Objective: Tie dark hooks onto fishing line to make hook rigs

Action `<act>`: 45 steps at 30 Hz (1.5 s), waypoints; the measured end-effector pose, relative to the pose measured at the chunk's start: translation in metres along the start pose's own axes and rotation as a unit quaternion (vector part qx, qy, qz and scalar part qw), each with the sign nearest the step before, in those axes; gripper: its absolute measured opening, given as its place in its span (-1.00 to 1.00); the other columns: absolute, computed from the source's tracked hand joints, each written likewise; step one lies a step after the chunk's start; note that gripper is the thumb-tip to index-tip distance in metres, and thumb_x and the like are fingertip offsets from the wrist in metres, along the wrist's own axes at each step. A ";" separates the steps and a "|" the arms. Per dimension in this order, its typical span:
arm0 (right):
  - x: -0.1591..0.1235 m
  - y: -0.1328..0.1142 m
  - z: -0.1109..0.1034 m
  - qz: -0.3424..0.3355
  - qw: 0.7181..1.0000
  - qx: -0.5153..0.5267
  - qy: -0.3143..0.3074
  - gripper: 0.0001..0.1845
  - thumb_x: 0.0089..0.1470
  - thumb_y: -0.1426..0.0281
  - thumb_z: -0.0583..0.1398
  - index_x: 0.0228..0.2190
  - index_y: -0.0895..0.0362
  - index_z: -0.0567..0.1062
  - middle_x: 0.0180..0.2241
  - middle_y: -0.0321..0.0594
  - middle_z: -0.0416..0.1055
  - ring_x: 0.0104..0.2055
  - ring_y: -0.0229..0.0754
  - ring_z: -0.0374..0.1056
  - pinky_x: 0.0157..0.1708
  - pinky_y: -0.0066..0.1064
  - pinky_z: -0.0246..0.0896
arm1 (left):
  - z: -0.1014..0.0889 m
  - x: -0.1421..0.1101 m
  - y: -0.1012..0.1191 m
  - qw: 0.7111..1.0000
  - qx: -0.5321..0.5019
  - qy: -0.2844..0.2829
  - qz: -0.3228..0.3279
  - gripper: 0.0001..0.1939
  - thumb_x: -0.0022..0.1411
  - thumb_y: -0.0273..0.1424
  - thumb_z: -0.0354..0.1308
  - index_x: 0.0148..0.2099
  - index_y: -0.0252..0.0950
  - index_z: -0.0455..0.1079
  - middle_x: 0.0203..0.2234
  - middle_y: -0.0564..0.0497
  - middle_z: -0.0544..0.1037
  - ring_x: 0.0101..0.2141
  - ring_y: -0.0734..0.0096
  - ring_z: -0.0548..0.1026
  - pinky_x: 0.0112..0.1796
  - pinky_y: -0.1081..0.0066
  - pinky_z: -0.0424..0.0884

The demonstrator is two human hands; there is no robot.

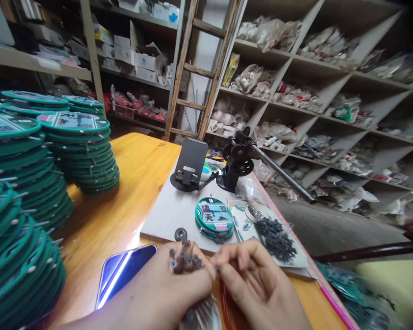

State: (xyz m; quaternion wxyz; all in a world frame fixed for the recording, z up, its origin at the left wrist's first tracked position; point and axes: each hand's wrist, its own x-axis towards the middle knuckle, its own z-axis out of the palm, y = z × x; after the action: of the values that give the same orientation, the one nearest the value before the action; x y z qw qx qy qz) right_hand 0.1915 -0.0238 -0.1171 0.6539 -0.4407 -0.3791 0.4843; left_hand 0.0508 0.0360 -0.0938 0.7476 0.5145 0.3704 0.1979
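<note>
My left hand [182,279] is closed round a bunch of thin pieces with small dark round tips [184,260]. The tips stick up above its fingers, and clear, shiny strands or wrapping [204,314] show below. My right hand [252,282] meets it at the fingertips, thumb and forefinger pinched on a tiny dark piece [217,269]; its exact kind is too small to tell. Under the right fingers runs a red cord or tube [225,305]. Just beyond the hands lie a round green line winder [214,218] and a small black ring [180,234].
Tall stacks of green winders [79,151] stand at left. A phone [123,272] lies by my left forearm. On the board are a phone stand [191,160], a black geared tool with a rod [239,160] and a white tray [297,259] with black bits [275,236]. Shelves rise behind.
</note>
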 end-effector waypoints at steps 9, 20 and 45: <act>-0.001 -0.008 0.006 0.007 1.000 0.014 0.009 -0.63 -0.08 0.30 0.44 -0.52 0.09 0.33 -0.43 -0.33 0.48 -0.33 -0.28 0.41 -0.27 -0.52 0.31 | 0.005 -0.008 0.006 0.999 -0.051 -0.004 0.003 -0.64 -0.04 -0.14 0.25 -0.48 -0.28 0.21 -0.48 0.07 0.33 -0.37 0.34 0.27 -0.22 0.25 0.22; -0.002 -0.006 0.005 0.003 1.000 0.002 0.001 -0.64 -0.06 0.27 0.42 -0.52 0.09 0.34 -0.42 -0.30 0.45 -0.33 -0.26 0.39 -0.26 -0.48 0.30 | -0.003 0.012 -0.015 0.993 0.111 0.040 0.030 -0.78 -0.13 -0.19 0.06 -0.52 -0.22 0.19 -0.72 0.13 0.37 -0.66 0.50 0.22 -0.58 0.44 0.11; -0.003 -0.002 0.004 0.002 1.000 0.004 -0.019 -0.67 -0.02 0.28 0.40 -0.50 0.10 0.36 -0.41 -0.28 0.45 -0.33 -0.27 0.36 -0.32 -0.51 0.25 | -0.002 0.009 -0.011 0.996 0.076 0.027 0.040 -0.79 -0.12 -0.25 0.12 -0.52 -0.25 0.19 -0.64 0.11 0.37 -0.53 0.43 0.27 -0.47 0.40 0.17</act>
State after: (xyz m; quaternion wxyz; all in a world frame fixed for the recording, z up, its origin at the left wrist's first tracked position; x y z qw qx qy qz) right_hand 0.1880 -0.0262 -0.1142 0.6477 -0.4291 -0.3887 0.4953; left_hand 0.0540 0.0389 -0.1074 0.6878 0.5786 0.3834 0.2123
